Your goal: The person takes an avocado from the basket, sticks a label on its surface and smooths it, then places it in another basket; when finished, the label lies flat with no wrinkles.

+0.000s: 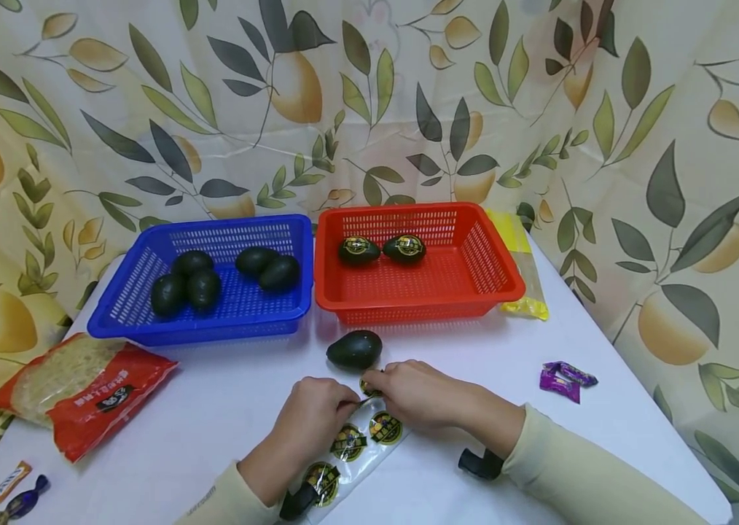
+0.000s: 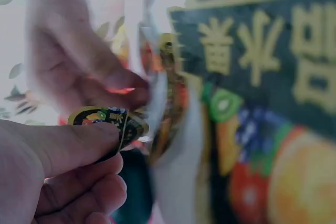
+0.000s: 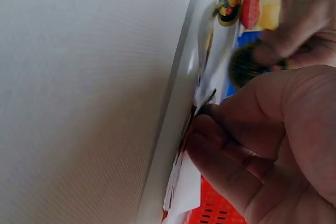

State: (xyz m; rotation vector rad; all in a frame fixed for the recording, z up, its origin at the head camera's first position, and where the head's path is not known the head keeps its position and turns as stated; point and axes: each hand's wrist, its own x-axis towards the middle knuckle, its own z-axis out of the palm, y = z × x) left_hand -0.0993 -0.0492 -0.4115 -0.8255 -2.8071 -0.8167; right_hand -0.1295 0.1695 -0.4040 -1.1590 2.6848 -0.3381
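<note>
My left hand [image 1: 313, 414] pinches a round black-and-gold fruit sticker [image 2: 86, 115] between thumb and fingers; in the right wrist view the sticker [image 3: 242, 65] appears off the sheet. My right hand [image 1: 420, 394] grips the far end of the glossy sticker sheet [image 1: 361, 472], its fingertips at the sheet's edge. Several round stickers [image 1: 348, 442] show along the sheet, which slants across the white table toward me. Just beyond both hands lies a dark green avocado [image 1: 354, 350], with no sticker on the side that shows.
A blue basket [image 1: 199, 339] holds several plain avocados [image 1: 203, 289]. Beside it, a red basket [image 1: 418, 313] holds two stickered avocados [image 1: 404, 249]. A red-and-clear bag [image 1: 90, 394] lies left, a yellow packet [image 1: 527, 273] right. Wrapped candies [image 1: 560, 383] lie at both sides.
</note>
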